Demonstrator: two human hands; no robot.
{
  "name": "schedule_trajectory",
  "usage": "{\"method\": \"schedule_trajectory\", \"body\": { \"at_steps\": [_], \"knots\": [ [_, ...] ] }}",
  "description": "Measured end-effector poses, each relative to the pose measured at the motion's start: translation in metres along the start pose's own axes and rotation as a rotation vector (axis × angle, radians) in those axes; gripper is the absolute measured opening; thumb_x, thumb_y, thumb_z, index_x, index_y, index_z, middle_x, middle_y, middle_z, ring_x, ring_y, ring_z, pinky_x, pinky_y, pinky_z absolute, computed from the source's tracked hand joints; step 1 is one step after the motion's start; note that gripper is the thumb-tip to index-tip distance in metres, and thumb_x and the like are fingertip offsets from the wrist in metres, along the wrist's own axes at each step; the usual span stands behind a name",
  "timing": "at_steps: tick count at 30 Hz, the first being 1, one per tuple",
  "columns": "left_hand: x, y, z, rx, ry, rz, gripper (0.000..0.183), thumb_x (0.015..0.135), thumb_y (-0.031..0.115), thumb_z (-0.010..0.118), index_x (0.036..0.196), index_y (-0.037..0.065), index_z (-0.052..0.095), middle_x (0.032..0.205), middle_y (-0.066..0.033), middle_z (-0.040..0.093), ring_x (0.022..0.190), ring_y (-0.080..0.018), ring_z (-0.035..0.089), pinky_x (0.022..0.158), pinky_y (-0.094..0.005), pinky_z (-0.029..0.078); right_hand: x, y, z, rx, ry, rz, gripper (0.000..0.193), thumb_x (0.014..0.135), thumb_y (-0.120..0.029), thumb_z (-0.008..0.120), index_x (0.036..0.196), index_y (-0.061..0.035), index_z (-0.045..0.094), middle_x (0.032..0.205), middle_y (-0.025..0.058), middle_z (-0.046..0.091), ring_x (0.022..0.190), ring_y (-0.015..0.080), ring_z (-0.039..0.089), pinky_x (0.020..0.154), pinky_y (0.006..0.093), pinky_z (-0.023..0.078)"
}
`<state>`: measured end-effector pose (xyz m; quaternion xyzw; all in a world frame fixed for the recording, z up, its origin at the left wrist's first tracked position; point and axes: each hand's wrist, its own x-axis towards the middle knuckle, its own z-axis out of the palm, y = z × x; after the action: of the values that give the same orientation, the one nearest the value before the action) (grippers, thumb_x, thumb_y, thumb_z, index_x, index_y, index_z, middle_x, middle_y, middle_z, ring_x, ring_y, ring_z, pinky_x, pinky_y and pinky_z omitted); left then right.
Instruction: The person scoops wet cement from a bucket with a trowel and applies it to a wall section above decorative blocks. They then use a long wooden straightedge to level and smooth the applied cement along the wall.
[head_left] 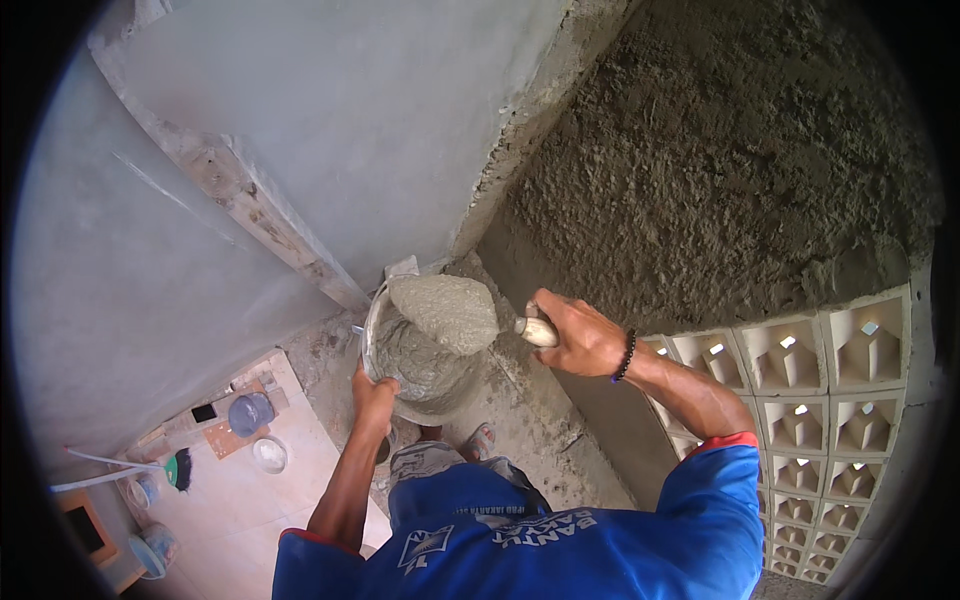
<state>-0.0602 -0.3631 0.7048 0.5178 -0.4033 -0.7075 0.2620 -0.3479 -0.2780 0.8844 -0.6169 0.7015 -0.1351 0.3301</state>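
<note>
My left hand (373, 402) grips the rim of a bucket (369, 340) of wet grey mortar (422, 372). The fingers go under the near left side and the thumb lies over the edge. In my right hand (580, 338) is a trowel (538, 331), held by its pale handle. A thick heap of mortar (445, 312) covers its blade, which sits over the bucket's far right part. The heap hides the blade's metal and some of the mortar below.
Rough wet mortar coats the wall (720, 150) at far right, above patterned ventilation blocks (790, 360). A smooth grey wall (350, 120) with a straight raised strip (235, 185) stands at left. Below lie a tiled floor (235, 505), a white bowl (269, 455) and a green-headed broom (178, 469).
</note>
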Motion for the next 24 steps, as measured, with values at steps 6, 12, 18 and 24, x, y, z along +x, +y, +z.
{"method": "schedule_trajectory", "body": {
  "at_steps": [6,12,18,24],
  "knots": [
    [-0.008,-0.019,-0.028,-0.027,0.084,-0.038,0.07,0.064,-0.016,0.043,0.134,-0.004,0.044,0.117,-0.0146,0.06,0.104,-0.0233,0.059,0.086,-0.0304,0.047,0.024,-0.038,-0.069,0.296,-0.196,0.018,0.04,0.078,-0.019,0.076,0.108,0.0033,0.06,0.084,0.0184,0.067,0.07,0.0258,0.065,0.063,0.0388,0.051],
    [-0.005,-0.039,-0.041,0.017,0.068,-0.063,0.069,0.065,-0.016,0.043,0.132,-0.004,0.046,0.118,-0.0131,0.06,0.105,-0.0228,0.058,0.083,-0.0284,0.047,0.058,0.081,-0.156,-0.113,0.556,0.525,0.04,0.09,-0.024,0.063,0.12,0.0025,0.059,0.084,0.0135,0.066,0.066,0.0171,0.062,0.057,0.0336,0.053],
    [-0.01,-0.039,-0.029,0.015,0.071,-0.065,0.067,0.064,-0.014,0.044,0.131,-0.005,0.046,0.117,-0.0152,0.06,0.106,-0.0238,0.058,0.089,-0.0315,0.046,0.015,0.05,-0.179,-0.048,0.756,0.372,0.039,0.091,-0.021,0.061,0.123,-0.0007,0.057,0.094,0.0139,0.065,0.073,0.0183,0.061,0.059,0.0358,0.05],
    [-0.004,-0.025,0.004,0.063,0.006,-0.055,0.067,0.069,-0.013,0.046,0.135,-0.003,0.045,0.118,-0.0144,0.06,0.105,-0.0224,0.059,0.089,-0.03,0.046,-0.017,0.093,-0.011,-0.088,-0.004,0.161,0.031,0.081,-0.004,0.061,0.112,-0.0041,0.06,0.09,0.014,0.064,0.071,0.0233,0.063,0.06,0.0384,0.052]
  ]
}}
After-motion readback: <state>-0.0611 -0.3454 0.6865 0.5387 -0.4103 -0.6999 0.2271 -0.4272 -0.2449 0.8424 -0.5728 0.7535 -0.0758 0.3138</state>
